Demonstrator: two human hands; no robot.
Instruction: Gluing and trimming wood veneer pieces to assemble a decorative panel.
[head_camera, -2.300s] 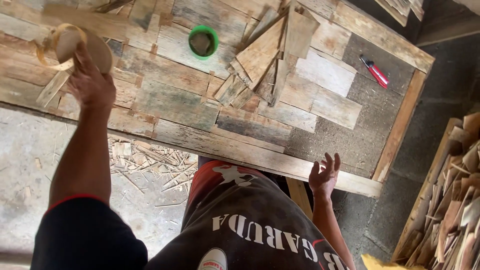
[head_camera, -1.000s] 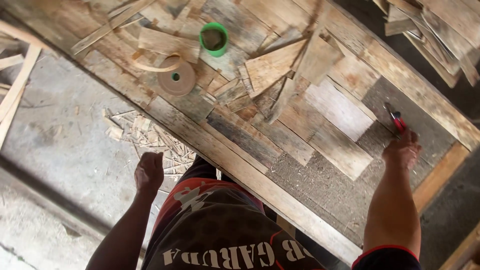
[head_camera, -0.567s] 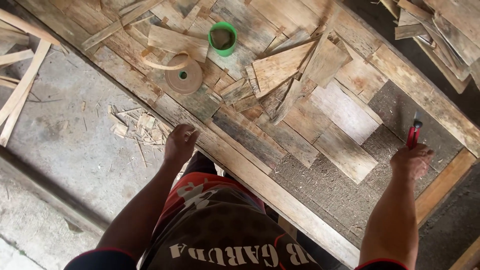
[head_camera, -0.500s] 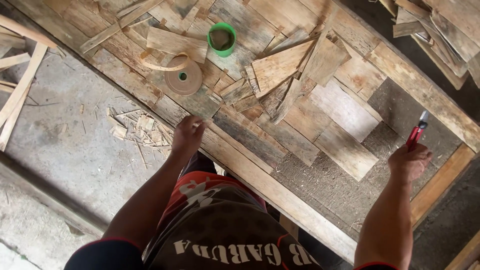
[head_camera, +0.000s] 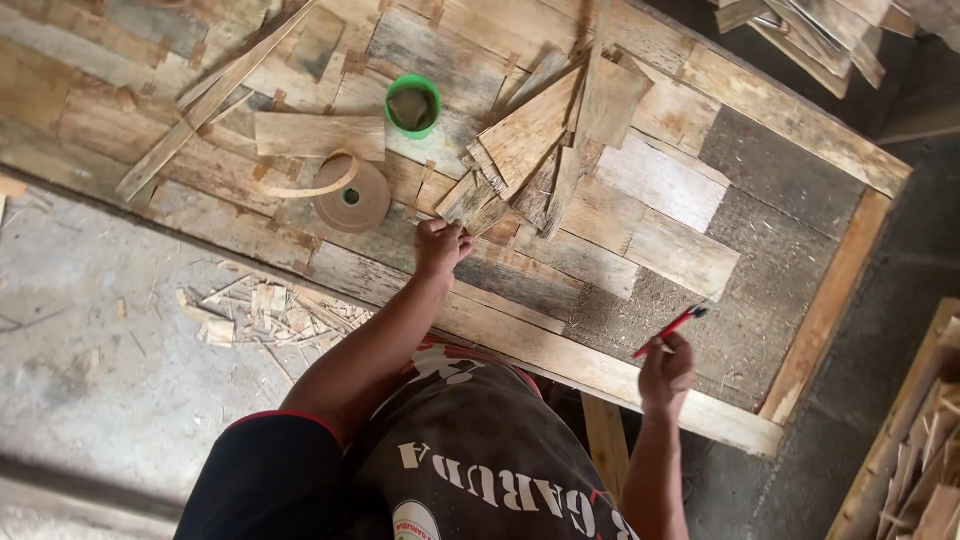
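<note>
My left hand (head_camera: 440, 248) reaches over the near edge of the wooden panel (head_camera: 830, 300). Its fingers are curled on the near end of a small wood piece (head_camera: 468, 203), at the foot of a fan of wedge-shaped wood offcuts (head_camera: 535, 135). My right hand (head_camera: 665, 372) hovers by the panel's near rail and grips a red pen (head_camera: 672, 327), tip pointing up and to the right. A brown tape roll (head_camera: 352, 197) with a loose curl of tape lies left of my left hand. A green cup (head_camera: 413, 107) stands beyond it.
A short plank (head_camera: 320, 135) and a long thin strip (head_camera: 215, 95) lie on the panel's left part. Wood scraps (head_camera: 260, 305) litter the concrete floor below the edge. Stacks of wood pieces sit at the lower right (head_camera: 930, 470) and top right (head_camera: 810, 30).
My left hand came up from below the panel's edge onto the small wood piece. My right hand picked up the red pen and drew it back toward the near rail.
</note>
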